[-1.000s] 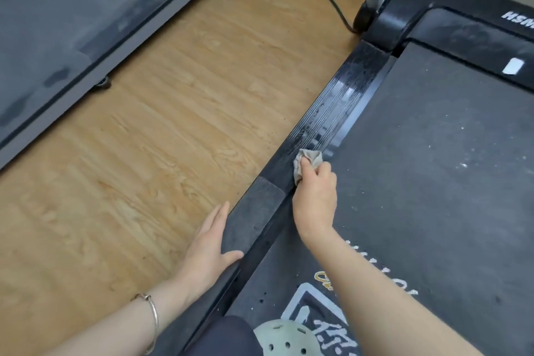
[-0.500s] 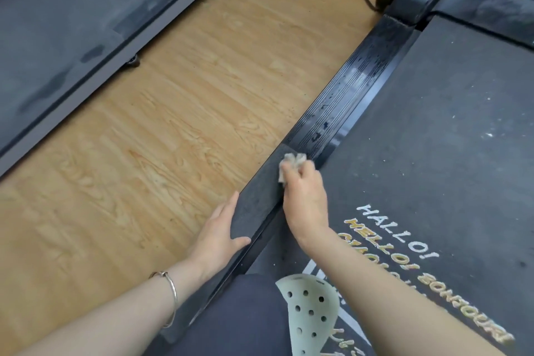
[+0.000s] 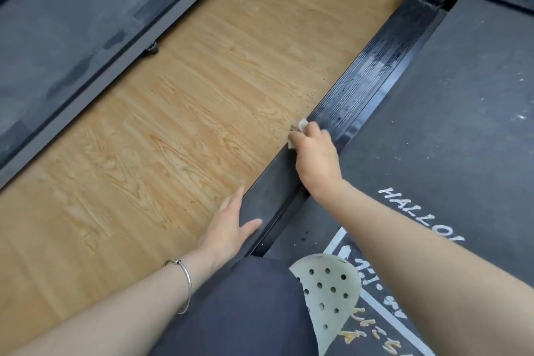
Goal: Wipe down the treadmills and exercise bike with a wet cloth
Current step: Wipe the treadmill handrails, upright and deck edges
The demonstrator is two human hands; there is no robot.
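Two treadmills on a light wood-grain floor [image 3: 187, 124]: a grey-framed treadmill [image 3: 72, 23] at upper left, a black treadmill [image 3: 448, 124] at right. Small crumpled beige cloth [image 3: 302, 125]: clenched in the curled fingers of the right hand [image 3: 315, 159], pressed on the outer edge of the black treadmill's ribbed side rail [image 3: 367, 78]. Left hand [image 3: 231, 222]: fingers straight, flat on the rail's nearer matte stretch, grasping nothing. Thin silver bangle [image 3: 189, 283] on the left wrist.

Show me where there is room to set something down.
Bare: the wooden floor between the left treadmill and the side rail, and the belt beyond the right hand. Crowded: the near rail, with left hand and cloth.
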